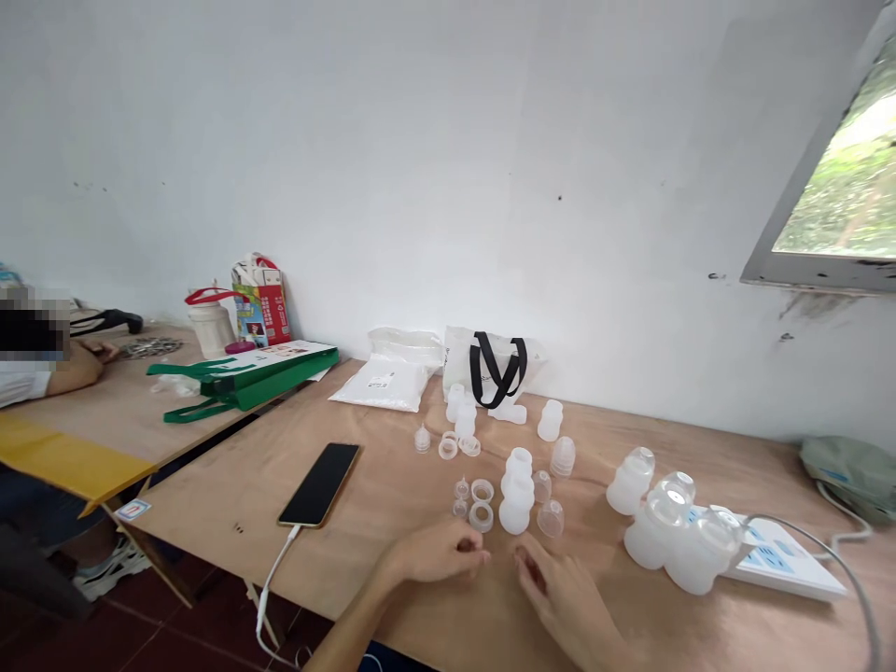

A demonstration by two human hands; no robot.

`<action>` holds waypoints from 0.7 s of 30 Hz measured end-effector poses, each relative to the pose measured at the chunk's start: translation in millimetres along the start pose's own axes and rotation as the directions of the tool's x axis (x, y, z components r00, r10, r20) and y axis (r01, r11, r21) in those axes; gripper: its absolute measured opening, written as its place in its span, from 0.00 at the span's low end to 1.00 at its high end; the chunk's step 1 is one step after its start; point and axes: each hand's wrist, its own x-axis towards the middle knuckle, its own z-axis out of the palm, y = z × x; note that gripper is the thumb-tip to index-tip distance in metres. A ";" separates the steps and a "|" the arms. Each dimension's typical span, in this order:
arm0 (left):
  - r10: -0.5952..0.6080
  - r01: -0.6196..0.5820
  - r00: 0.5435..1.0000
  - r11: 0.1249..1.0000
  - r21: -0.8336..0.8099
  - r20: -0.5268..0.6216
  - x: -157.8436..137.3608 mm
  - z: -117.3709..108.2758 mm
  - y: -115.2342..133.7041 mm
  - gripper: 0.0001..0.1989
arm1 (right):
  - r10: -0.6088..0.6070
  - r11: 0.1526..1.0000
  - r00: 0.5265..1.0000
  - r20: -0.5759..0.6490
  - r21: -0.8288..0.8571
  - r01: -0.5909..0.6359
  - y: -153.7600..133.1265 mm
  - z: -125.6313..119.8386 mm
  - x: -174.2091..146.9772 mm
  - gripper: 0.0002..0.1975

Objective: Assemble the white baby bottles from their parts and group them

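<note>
My left hand (pixel 444 553) rests on the table with its fingers curled loosely inward; nothing shows in it. Across a small gap, my right hand (pixel 564 593) lies with thumb and fingers slightly apart and holds nothing. Just beyond them are wavy translucent baby bottle bodies (pixel 516 499), one close behind another. Left of these lie two white screw rings (pixel 482 516) and two small clear bottle nipples (pixel 460 509). Clear domed caps (pixel 551 519) sit to the right. Farther back are more rings (pixel 448 446), another nipple (pixel 422 439) and more bottle bodies (pixel 550 421).
Capped bottles (pixel 654 532) stand at right, beside a white flat box (pixel 791 560) and a grey cable. A phone (pixel 320 485) on a white cord lies left. Behind are a white plastic package (pixel 382 383) and a black-handled bag (pixel 458 364). Another person's arm (pixel 77 369) rests on the neighbouring table.
</note>
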 end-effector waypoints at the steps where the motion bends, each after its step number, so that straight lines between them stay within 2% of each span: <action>1: 0.003 -0.004 1.000 0.998 0.058 0.024 2.0 4.1 2.7 0.14 | 0.000 0.999 1.000 0.023 -0.038 0.001 -0.6 5.1 0.3 0.13; 3: -0.004 0.008 1.000 0.990 0.140 -0.027 6.0 13.0 8.2 0.10 | -0.002 0.996 0.999 0.037 -0.084 0.005 -0.5 12.5 -0.4 0.13; 7: -0.041 0.096 0.968 0.973 0.210 -0.249 12.5 31.6 13.1 0.15 | -0.011 0.999 1.000 0.021 -0.041 0.012 -0.2 15.7 -6.5 0.15; 10: -0.009 0.117 0.939 0.948 0.295 -0.343 15.9 42.6 12.4 0.16 | -0.020 0.999 1.000 0.020 -0.034 0.021 -0.7 15.2 -11.2 0.15; 21: 0.022 0.116 0.946 0.908 0.402 -0.322 19.8 49.3 9.5 0.16 | -0.045 0.997 0.999 0.012 -0.060 0.045 4.3 22.0 -13.0 0.14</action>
